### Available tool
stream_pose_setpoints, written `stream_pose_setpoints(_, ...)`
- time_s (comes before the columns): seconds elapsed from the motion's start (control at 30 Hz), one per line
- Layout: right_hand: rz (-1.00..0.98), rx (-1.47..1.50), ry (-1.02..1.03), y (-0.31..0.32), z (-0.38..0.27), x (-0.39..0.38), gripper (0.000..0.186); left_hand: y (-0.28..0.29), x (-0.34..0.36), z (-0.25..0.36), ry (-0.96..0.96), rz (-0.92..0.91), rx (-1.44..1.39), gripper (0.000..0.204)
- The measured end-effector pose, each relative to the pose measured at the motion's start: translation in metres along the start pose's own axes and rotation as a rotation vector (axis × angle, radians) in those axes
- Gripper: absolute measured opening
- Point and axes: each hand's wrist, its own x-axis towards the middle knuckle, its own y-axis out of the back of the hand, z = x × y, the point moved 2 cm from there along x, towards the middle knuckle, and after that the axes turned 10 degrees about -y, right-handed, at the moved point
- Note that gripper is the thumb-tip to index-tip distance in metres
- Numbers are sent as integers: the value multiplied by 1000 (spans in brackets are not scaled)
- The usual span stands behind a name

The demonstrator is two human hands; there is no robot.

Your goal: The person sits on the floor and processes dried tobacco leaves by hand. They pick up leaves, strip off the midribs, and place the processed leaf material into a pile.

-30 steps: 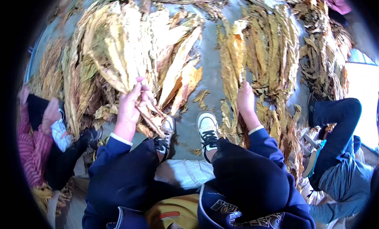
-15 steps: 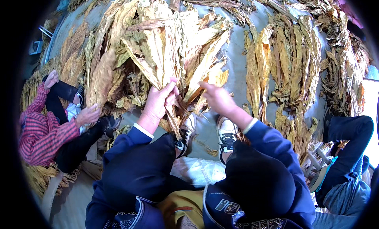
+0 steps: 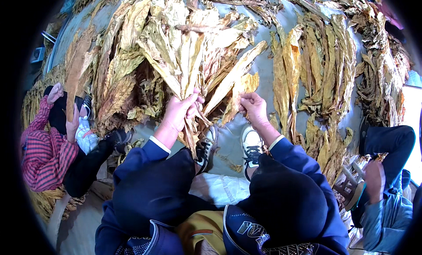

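My left hand [image 3: 179,110] is closed around the stem ends of a fanned bundle of dried tobacco leaves [image 3: 187,57]. The leaves spread upward from the fist, and their thin stems hang below it. To the right, my right hand [image 3: 255,109] has its thumb and fingers pinched together; whatever lies between them is too small to make out. Its fingertips are beside a yellow-brown tobacco leaf [image 3: 241,93]. A long pale leaf [image 3: 237,72] slants up and right, just left of that hand.
Leaf piles [image 3: 325,66] lie on a grey sheet [image 3: 263,63] at right and beyond the bundle. My shoes [image 3: 252,149] stand below my hands. At left, a person in a checked shirt [image 3: 48,156] holds a brown leaf [image 3: 78,70]; another person's leg [image 3: 389,145] is at right.
My right hand has drawn right and its extended finger has curled into a pinch. The long pale leaf has shifted right. My left hand stays nearly still. The left person's brown leaf is more upright.
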Motion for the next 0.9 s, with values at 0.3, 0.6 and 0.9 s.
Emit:
stream_pose_setpoints(0.3,-288,-307,-45,-56,5,25,44,0,0,-21,149,-30,-2,36)
stream_pose_setpoints(0.6,-266,-895,480,-74,2,2,34,-6,-5,-15,236,-12,10,18)
stream_pose_setpoints(0.9,202,-614,644,-45,-26,-26,11,11,-10,2,197,179,44,11)
